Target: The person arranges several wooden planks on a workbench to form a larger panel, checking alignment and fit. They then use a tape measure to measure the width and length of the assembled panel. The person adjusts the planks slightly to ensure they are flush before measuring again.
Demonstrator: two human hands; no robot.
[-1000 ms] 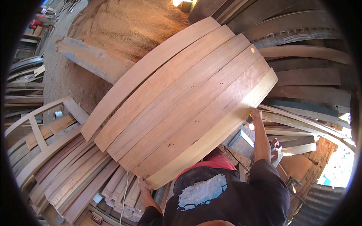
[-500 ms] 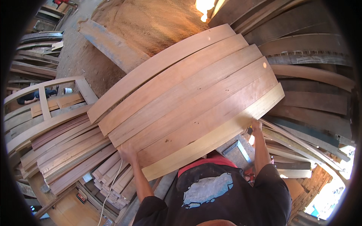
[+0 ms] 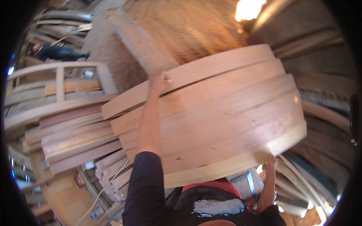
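Several curved wooden boards lie side by side as a wide, arched stack in front of me. The farthest board (image 3: 222,62) is pinkish brown; the nearest is a pale yellowish board (image 3: 226,167). My left arm stretches across the stack, and my left hand (image 3: 158,80) is at the farthest board's outer edge, its fingers closed there and partly blurred. At the near right, my right hand (image 3: 270,162) is closed on the pale board's lower edge; its fingertips are hidden.
Cut wood strips (image 3: 81,141) are piled at the left, below a curved frame (image 3: 60,83). A white cord (image 3: 103,190) trails beside them. Behind the stack a long plank (image 3: 143,45) lies by brown sawdust. Dark curved boards (image 3: 320,86) line the right. Another person (image 3: 62,52) is at far left.
My left hand has moved from the stack's near left end to the farthest board. My right hand stays at the pale board's edge. The view has shifted, and the other person shows more fully.
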